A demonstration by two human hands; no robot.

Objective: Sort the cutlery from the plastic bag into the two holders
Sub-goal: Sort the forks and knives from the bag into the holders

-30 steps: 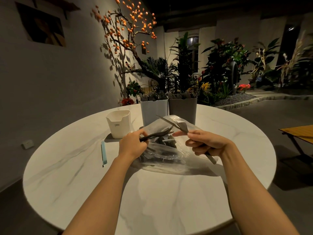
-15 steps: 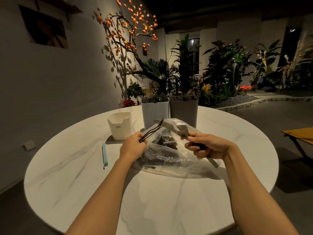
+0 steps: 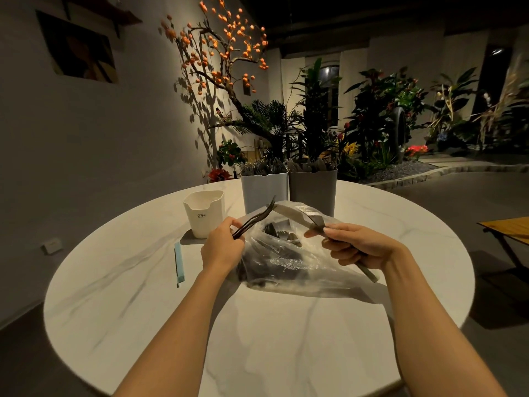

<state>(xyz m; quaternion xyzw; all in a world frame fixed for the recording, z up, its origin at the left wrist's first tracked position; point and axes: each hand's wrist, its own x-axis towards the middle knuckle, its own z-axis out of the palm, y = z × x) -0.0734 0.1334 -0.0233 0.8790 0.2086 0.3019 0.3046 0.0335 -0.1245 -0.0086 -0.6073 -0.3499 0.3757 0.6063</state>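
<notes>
Left hand [image 3: 221, 247] grips forks [image 3: 253, 220], tines toward holders [image 3: 264, 190] | right hand [image 3: 355, 246] grips knife [image 3: 289, 212] | holders beyond bag [image 3: 286, 262]; left nearer.

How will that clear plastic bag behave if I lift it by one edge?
The plastic bag looks thin and crinkled, so it would probably flop and sag. Dark cutlery lies loose inside, so the pieces would likely slide toward the low end. Its glossy film may also be slippery on the marble table.

White grey-veined table [image 3: 257, 339]; pale-blue holder [image 3: 264, 193]; grey holder [image 3: 312, 190]; cream cup [image 3: 203, 214]; clear bag [image 3: 289, 262].
</notes>
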